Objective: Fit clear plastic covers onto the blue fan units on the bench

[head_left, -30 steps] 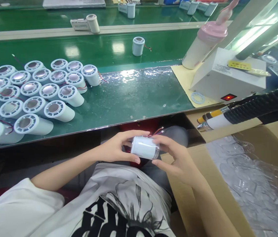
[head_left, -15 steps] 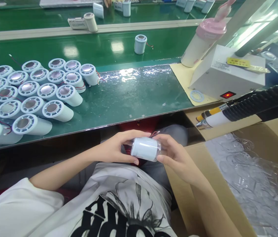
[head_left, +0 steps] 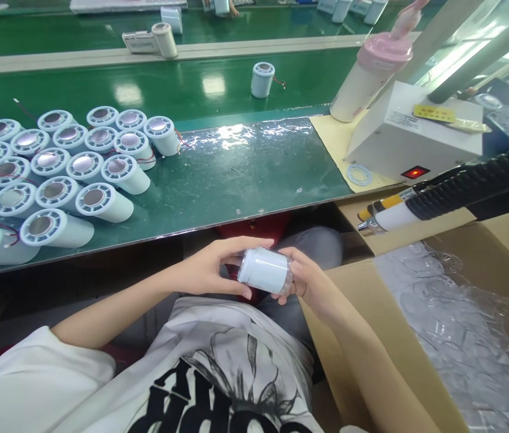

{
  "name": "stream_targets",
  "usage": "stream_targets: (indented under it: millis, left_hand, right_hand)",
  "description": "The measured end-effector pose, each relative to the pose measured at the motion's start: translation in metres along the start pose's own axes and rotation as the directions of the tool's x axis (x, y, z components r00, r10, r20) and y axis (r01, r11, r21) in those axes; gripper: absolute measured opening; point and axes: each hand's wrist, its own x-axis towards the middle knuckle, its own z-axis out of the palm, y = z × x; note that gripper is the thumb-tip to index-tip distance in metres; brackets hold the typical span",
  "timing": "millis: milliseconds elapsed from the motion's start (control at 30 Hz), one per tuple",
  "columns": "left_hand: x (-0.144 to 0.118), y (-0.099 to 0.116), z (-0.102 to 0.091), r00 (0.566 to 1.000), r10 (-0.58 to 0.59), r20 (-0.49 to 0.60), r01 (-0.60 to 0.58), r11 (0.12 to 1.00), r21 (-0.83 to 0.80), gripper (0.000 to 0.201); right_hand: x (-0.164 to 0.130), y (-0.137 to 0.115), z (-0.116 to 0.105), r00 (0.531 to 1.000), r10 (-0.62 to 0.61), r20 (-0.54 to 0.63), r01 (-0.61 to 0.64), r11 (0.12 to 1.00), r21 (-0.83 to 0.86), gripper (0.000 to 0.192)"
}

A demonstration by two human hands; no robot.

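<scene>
Left hand (head_left: 209, 270) cups the white cylinder (head_left: 261, 269) from its left end; right hand (head_left: 315, 282) closes around the clear-capped right end, steadying it over the lap, low centre frame. Matching white cylinders (head_left: 56, 174) lie in rows at frame left on the green table (head_left: 245, 174). Cardboard box (head_left: 399, 337) of clear plastic at lower right.

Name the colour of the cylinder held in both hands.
White cylinder, clear cap at its right end; head view.
</scene>
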Motion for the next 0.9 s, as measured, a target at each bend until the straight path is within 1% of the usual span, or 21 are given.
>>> stream_targets:
  millis: [33,100,167,233,300,367,467,533,633,767,900]
  left_hand:
    - [0.003,-0.003,0.0,1.0,-0.018,-0.007,0.018,0.999,-0.047,0.077]
    - [0.013,-0.011,0.0,0.999,-0.046,-0.025,0.041,0.986,-0.164,0.079]
    - [0.029,-0.019,0.001,0.997,-0.065,-0.031,0.054,0.956,-0.287,0.076]
    - [0.051,-0.026,0.005,0.995,-0.096,-0.026,0.08,0.928,-0.364,0.071]
    - [0.078,-0.029,0.01,0.992,-0.13,-0.005,0.119,0.922,-0.368,0.07]
    - [0.105,-0.031,0.018,0.987,-0.154,0.036,0.157,0.927,-0.34,0.069]
    - [0.141,-0.031,0.029,0.981,-0.156,0.115,0.185,0.932,-0.31,0.068]
    - [0.158,-0.031,0.034,0.977,-0.146,0.157,0.188,0.937,-0.296,0.065]
    - [0.171,-0.026,0.036,0.973,-0.137,0.188,0.184,0.947,-0.264,0.061]
    - [0.173,-0.02,0.031,0.973,-0.138,0.186,0.179,0.958,-0.224,0.06]
    - [0.168,-0.018,0.024,0.979,-0.124,0.164,0.152,0.974,-0.169,0.061]
  right_hand:
    - [0.002,0.001,0.0,1.0,0.006,-0.002,-0.006,1.0,0.016,0.041]
    - [0.004,0.004,0.0,0.999,-0.012,-0.043,0.015,0.998,0.068,0.044]
    - [0.006,0.009,-0.002,0.99,-0.051,-0.129,0.07,0.986,0.148,0.044]
    - [0.006,0.016,-0.006,0.965,-0.083,-0.249,0.145,0.959,0.243,0.041]
    - [0.005,0.023,-0.013,0.927,-0.111,-0.358,0.229,0.924,0.307,0.038]
    - [0.004,0.028,-0.023,0.881,-0.139,-0.453,0.309,0.893,0.327,0.035]
    - [0.004,0.03,-0.04,0.818,-0.168,-0.551,0.401,0.852,0.336,0.03]
    - [0.005,0.029,-0.051,0.792,-0.175,-0.585,0.441,0.826,0.351,0.028]
    - [0.011,0.026,-0.062,0.786,-0.177,-0.592,0.466,0.799,0.38,0.029]
    - [0.018,0.024,-0.067,0.802,-0.186,-0.568,0.467,0.789,0.4,0.031]
    - [0.018,0.024,-0.064,0.804,-0.217,-0.554,0.471,0.801,0.37,0.032]
